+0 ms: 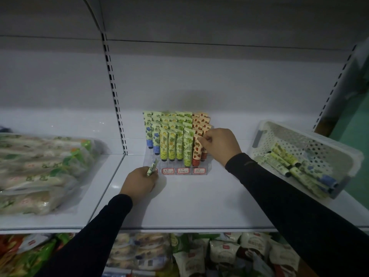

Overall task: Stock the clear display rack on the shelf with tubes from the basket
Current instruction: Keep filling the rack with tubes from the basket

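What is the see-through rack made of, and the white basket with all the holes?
The rack looks like clear hard plastic, probably acrylic: the tubes and the shelf show through its glossy walls. The basket looks like matte white moulded plastic, with neat rows of round holes.

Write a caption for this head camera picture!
Right hand slots a tube into the rack; left hand holds another.

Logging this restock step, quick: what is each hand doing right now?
Left hand: grips a green tube in front of the clear rack.
Right hand: pinches the top of a red tube in the rack.
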`<move>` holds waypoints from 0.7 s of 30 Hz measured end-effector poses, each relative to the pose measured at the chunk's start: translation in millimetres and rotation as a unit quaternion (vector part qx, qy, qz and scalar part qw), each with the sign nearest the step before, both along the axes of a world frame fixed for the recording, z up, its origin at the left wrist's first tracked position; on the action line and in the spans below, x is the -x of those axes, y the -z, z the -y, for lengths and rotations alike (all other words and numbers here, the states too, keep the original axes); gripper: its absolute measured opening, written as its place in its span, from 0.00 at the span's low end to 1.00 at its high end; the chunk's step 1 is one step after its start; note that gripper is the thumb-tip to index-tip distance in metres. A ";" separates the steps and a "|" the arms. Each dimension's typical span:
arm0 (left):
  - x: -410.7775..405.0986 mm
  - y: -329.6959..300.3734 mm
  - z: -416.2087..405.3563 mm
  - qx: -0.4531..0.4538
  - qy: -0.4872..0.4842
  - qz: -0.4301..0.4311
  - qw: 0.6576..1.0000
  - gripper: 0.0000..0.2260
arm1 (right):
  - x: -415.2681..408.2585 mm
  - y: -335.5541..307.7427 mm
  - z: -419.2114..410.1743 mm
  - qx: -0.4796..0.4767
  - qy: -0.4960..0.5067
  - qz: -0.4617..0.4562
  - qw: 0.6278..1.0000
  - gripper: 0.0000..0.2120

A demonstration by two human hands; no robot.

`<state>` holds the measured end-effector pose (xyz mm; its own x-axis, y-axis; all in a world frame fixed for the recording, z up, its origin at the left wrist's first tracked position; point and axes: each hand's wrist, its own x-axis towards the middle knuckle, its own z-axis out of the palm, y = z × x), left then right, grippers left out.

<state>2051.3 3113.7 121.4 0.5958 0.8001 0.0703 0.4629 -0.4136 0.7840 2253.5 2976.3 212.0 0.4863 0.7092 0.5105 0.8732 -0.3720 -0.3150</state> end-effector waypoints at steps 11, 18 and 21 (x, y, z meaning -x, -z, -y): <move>1.0 -1.3 0.5 0.002 0.003 0.001 1.000 0.14 | 6.1 2.3 -7.3 -0.008 0.000 -0.010 1.000 0.16; 2.3 -2.3 -0.8 0.020 0.007 0.017 1.000 0.13 | 6.4 -0.4 -4.3 0.013 -0.005 -0.024 1.000 0.18; 4.2 -9.0 0.9 0.064 0.000 0.045 0.997 0.08 | 7.0 0.8 -1.0 0.016 -0.004 -0.027 0.999 0.21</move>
<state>2047.1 3112.8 130.4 0.5913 0.8061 0.0218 0.3876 -0.3078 0.8689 2246.4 2977.3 211.2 0.5069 0.7291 0.4599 0.8580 -0.3757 -0.3501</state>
